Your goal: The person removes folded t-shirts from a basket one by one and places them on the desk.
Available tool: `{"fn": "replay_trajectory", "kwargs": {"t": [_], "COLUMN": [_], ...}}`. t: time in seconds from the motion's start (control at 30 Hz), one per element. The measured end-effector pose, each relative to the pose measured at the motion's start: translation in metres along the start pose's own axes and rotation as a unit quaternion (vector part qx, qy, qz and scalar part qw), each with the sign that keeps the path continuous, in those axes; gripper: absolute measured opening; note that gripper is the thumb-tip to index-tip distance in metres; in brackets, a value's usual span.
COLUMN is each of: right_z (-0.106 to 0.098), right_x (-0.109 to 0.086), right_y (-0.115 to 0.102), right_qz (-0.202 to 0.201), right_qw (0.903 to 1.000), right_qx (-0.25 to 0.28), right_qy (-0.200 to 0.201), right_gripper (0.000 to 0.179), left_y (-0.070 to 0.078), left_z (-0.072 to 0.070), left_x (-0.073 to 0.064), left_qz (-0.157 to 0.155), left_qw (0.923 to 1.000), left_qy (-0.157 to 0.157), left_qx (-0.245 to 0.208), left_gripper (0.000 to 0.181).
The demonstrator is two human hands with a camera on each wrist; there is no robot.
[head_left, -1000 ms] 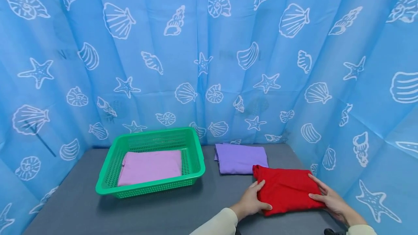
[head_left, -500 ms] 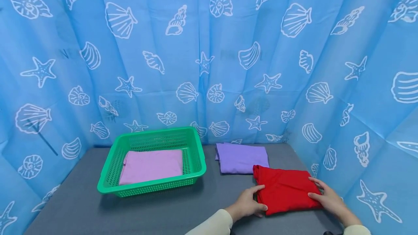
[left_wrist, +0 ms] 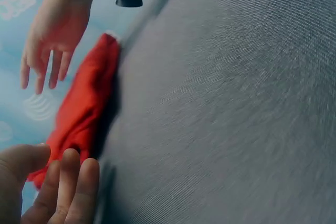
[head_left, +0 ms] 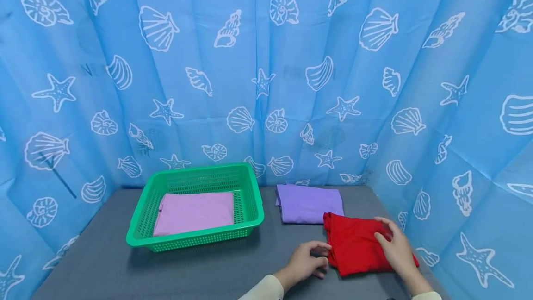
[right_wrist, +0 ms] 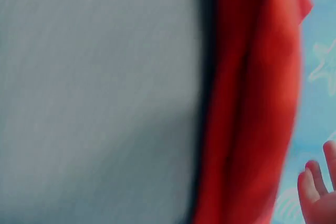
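A folded red cloth lies on the grey table at the right, its far left corner overlapping a folded purple cloth. My left hand is at the red cloth's left edge with its fingers loosely bent and nothing in them. Thumb and fingers stand apart in the left wrist view. My right hand hovers over the right part of the red cloth. In the left wrist view this right hand hangs above the cloth, fingers extended. The right wrist view shows the red cloth's layered edge.
A green plastic basket stands at the left of the table, with a folded pink cloth lying inside. A blue curtain with white shell prints hangs behind the table and along both sides.
Both hands have let go of the red cloth. The left hand drew back leftward; the right hand rose and moved left over the cloth, which stays nearly in place.
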State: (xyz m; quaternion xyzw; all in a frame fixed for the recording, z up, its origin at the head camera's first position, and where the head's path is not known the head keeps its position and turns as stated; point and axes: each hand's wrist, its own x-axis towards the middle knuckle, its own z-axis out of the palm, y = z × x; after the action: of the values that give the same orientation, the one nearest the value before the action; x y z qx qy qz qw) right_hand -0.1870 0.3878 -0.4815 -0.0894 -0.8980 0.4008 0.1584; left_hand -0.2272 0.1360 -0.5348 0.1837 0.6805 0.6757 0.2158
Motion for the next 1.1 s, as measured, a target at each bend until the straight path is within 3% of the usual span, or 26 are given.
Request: {"fn": "replay_trajectory", "kwargs": {"t": [0.17, 0.33, 0.5, 0.63, 0.87, 1.1], "right_z": [0.014, 0.029, 0.047, 0.059, 0.086, 0.118], "right_x": [0.001, 0.006, 0.01, 0.012, 0.017, 0.019], "right_y": [-0.029, -0.052, -0.068, -0.081, -0.115, -0.148], "right_qz": [0.006, -0.002, -0.043, -0.08, -0.106, -0.119], "right_qw": [0.9977, 0.9911, 0.971, 0.9519, 0.9329, 0.9193], "right_qx": [0.067, 0.133, 0.235, 0.294, 0.337, 0.358], "right_qy": [-0.008, -0.002, -0.005, -0.028, -0.069, -0.113], "right_gripper": [0.046, 0.037, 0.029, 0.03, 0.033, 0.032], "left_y": [0.021, 0.043, 0.062, 0.074, 0.09, 0.093], "left_z": [-0.023, -0.05, -0.068, -0.08, -0.103, -0.13], "left_x": [-0.006, -0.012, -0.021, -0.028, -0.035, -0.037], "left_qz": [0.018, 0.059, 0.091, 0.126, 0.171, 0.154], "left_qw": [0.9998, 0.997, 0.9922, 0.9868, 0.9729, 0.9609], "left_qy": [0.01, 0.035, 0.07, 0.099, 0.155, 0.225], "left_qx": [-0.003, -0.037, -0.048, -0.022, 0.017, 0.047], "left_gripper": [0.021, 0.019, 0.021, 0.021, 0.021, 0.023]}}
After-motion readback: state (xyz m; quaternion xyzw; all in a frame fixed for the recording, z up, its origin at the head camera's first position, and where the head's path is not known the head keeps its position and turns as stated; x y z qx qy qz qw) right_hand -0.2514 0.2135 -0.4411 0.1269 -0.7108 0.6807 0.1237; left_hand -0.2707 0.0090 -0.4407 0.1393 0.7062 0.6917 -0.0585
